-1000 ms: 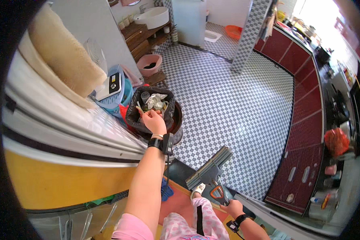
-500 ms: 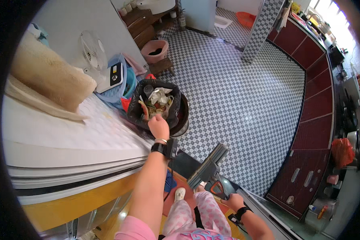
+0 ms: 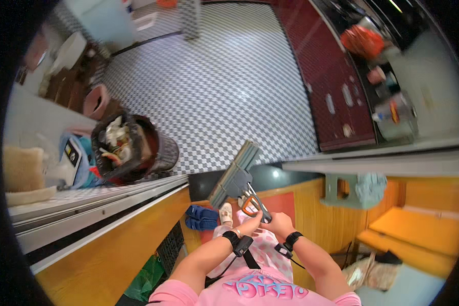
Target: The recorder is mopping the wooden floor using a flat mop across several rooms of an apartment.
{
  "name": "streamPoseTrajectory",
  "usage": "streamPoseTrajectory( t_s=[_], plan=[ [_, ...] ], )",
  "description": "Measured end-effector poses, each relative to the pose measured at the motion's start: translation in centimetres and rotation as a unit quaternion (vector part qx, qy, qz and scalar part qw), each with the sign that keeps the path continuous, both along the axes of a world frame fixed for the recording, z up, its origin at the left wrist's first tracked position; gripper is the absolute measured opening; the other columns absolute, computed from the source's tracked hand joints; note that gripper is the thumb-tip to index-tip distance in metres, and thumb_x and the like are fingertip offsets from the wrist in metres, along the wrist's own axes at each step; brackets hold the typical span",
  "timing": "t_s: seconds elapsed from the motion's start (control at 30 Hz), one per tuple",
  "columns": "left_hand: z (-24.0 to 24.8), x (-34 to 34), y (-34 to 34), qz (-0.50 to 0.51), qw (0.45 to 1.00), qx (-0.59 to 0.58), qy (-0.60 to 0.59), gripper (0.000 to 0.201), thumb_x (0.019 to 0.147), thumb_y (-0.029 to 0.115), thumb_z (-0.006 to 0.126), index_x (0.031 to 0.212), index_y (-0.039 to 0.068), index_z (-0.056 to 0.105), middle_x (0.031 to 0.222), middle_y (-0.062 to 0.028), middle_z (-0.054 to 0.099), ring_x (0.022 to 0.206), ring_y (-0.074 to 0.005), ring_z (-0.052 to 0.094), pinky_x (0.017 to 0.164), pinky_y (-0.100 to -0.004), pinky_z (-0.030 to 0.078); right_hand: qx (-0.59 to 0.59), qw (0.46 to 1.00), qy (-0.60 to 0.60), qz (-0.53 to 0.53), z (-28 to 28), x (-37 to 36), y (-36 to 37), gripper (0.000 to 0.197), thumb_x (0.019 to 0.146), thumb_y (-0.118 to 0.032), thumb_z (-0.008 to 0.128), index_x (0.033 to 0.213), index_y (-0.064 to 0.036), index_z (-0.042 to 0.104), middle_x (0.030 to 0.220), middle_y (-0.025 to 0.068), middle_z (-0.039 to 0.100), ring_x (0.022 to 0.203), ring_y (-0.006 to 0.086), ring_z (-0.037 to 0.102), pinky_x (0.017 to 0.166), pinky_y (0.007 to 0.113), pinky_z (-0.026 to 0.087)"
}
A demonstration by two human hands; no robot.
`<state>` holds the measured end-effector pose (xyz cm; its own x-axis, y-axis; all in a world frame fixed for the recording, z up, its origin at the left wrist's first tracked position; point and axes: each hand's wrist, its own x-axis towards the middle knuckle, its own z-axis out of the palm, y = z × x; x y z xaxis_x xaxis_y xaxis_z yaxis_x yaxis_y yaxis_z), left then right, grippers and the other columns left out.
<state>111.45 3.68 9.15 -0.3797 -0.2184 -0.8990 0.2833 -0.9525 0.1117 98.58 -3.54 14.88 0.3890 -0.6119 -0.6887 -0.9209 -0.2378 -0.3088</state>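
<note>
A grey hand tool [image 3: 234, 176] with a long, flat, bar-like head and an orange-lined grip is held in front of my legs, its head slanting up to the right. My right hand [image 3: 280, 225] is closed round the end of its handle. Beside it, my left hand [image 3: 253, 222] is closed on the handle just below the orange part; its fingertips are partly hidden. What kind of tool this is I cannot make out.
At left stands a black-lined trash bin [image 3: 120, 148] filled with scraps, next to a dark ribbed basket [image 3: 167, 152]. Blue slippers [image 3: 202, 218] lie left of my feet. A dark sill [image 3: 285, 177] crosses ahead. A green stool [image 3: 339, 189] and a wooden bench [image 3: 418, 229] stand right.
My left hand has come back from over the trash bin to the tool's handle. The view has turned right, bringing the stool and bench in. My right hand still holds the tool.
</note>
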Motion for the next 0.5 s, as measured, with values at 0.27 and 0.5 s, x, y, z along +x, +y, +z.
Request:
streamPoseTrajectory(
  t_s=[0.27, 0.5],
  plan=[
    [-0.1, -12.7, 7.2, 0.098, 0.978, -0.018, 0.180, 0.028, 0.087, 0.041, 0.055, 0.091, 0.014, 0.060, 0.086, 0.0005, 0.062, 0.082, -0.0134, 0.058, 0.076, -0.0348, 0.045, -0.004, 0.961, -0.073, -0.266, 1.1, -12.4, 13.1, 0.051, 0.064, -0.038, 0.071, 0.099, -0.0024, 0.060, 0.086, 0.0197, 0.065, 0.080, 0.0362, 0.063, 0.071, 0.042, 0.051],
    [-5.8, -23.6, 10.0, 0.075, 0.981, 0.162, 0.082, 0.024, 0.082, 0.025, 0.062, 0.089, 0.005, 0.051, 0.091, -0.0116, 0.056, 0.093, -0.0286, 0.056, 0.081, -0.0485, 0.047, 0.160, 0.844, -0.043, -0.509, 8.2, -28.0, 32.0, 0.069, 0.069, -0.037, 0.071, 0.123, -0.0024, 0.046, 0.105, 0.0264, 0.059, 0.098, 0.0384, 0.058, 0.083, 0.043, 0.047]
  ],
)
